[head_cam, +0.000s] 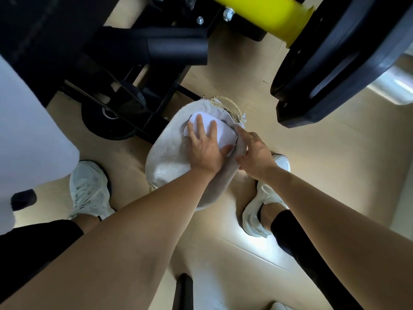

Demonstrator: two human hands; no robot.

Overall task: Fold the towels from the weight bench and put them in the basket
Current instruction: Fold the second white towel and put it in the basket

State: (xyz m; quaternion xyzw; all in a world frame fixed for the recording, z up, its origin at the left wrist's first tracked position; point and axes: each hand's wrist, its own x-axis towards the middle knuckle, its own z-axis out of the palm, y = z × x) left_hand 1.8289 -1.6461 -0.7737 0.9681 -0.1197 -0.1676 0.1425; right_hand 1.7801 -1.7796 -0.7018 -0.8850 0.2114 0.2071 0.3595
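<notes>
Folded white towel (pixel 226 135) is seen inside the basket (pixel 169 157), in its upper part, just above centre of frame. Basket is set on the floor (pixel 312 175) and lined w/ pale cloth; a woven handle (pixel 225 103) shows at its top edge. Left grip (pixel 204 151) is laid flat on the towel, fingers straight and spread, w/ nothing pinched. Right grip (pixel 254 153) is closed on the basket's cloth rim, centre-right, fingers curled round the fabric, index tip just beside the towel's edge. A white sneaker (pixel 89 189) is placed lower left of the basket, a second sneaker (pixel 261 198) lower right. Black machine frame (pixel 156 48) fills the upper left. A dark weight plate (pixel 335 52) and a yellow bar (pixel 263 12) are seen at upper right. The blurred white mass at far left can't be identified.
</notes>
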